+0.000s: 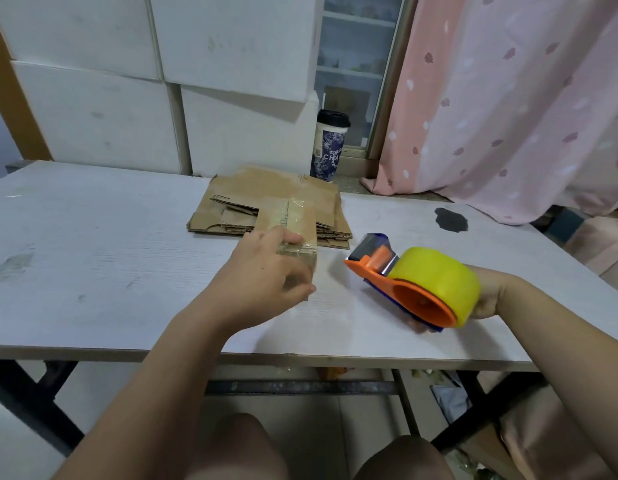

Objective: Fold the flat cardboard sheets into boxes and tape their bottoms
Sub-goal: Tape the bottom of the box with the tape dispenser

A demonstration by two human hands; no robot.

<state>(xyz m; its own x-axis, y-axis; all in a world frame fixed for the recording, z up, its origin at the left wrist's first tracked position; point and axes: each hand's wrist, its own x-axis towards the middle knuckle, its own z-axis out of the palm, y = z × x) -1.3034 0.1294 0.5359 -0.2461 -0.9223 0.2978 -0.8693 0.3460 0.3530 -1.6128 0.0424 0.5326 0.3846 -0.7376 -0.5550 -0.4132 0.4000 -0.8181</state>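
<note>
A small folded cardboard box (298, 221) with clear tape across its top stands on the white table (92, 271), just in front of a stack of flat cardboard sheets (266, 188). My left hand (266, 271) grips the box's near end, thumb on top and fingers curled around its front. My right hand (487, 299) holds a tape dispenser (415, 289) with an orange frame and a yellow tape roll, a little above the table to the right of the box. Its metal blade end points toward the box.
A tall cup (330, 147) with a black lid stands at the table's back edge, beside white foam blocks (127, 81). A dark stain (451, 220) marks the table at the right. A pink curtain (508, 98) hangs behind it.
</note>
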